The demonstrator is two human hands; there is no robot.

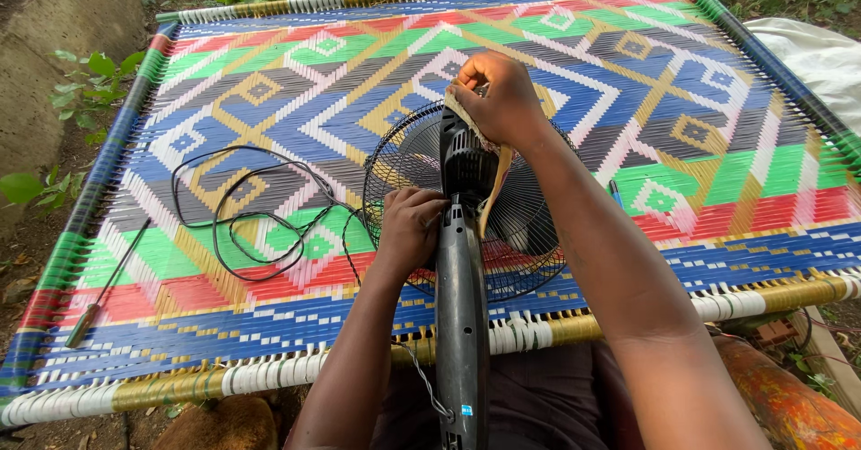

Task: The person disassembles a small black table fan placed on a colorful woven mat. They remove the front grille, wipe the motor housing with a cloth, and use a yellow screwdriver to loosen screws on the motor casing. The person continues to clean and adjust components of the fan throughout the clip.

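Observation:
A black pedestal fan lies face down on a colourful woven cot (269, 100), its round wire grille (395, 159) flat on the weave and its dark pole (462, 324) pointing toward me. My left hand (408, 226) grips the fan's neck just below the black motor housing (466, 163). My right hand (493, 96) is closed on a tan cloth (496, 186), pressing it on top of the motor housing; the cloth's end hangs down the right side.
The fan's black power cord (242, 208) loops over the weave to the left. A thin rod-like tool (108, 284) lies near the cot's left edge. White fabric (807, 51) sits at right, plants and soil at left.

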